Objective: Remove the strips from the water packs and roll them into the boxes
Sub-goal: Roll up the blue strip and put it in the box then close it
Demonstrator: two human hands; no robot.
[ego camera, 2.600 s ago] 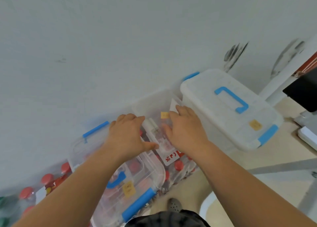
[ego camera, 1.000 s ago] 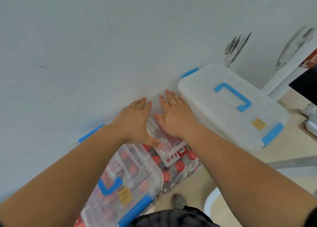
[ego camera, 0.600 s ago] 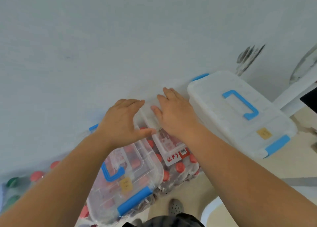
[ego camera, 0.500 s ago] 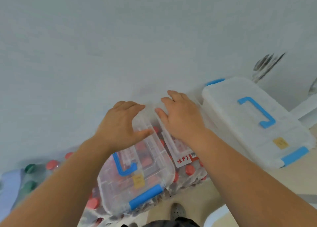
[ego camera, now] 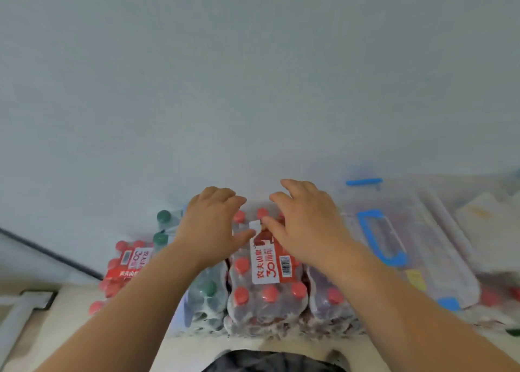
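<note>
A shrink-wrapped water pack (ego camera: 264, 301) of red-capped bottles stands by the wall in front of me. A red and white strip (ego camera: 267, 267) runs along its top, ending in a white tab (ego camera: 254, 226). My left hand (ego camera: 211, 228) and my right hand (ego camera: 306, 228) hover over the pack's far end with fingers loosely curved. Both thumbs reach toward the white tab, and the right thumb touches it. A clear box (ego camera: 433, 259) with a blue handle lies just right of my right hand.
A green-capped pack (ego camera: 205, 295) stands left of the middle pack, and another red-capped pack (ego camera: 123, 267) with its own strip stands further left. A white box (ego camera: 489, 231) sits at the far right. The wall rises close behind. A dark cable (ego camera: 50, 253) runs along the left.
The view has swung left, so the boxes now lie on the right. Both hands left the clear box's lid and moved onto the red-capped water pack, thumbs at the strip's white tab.
</note>
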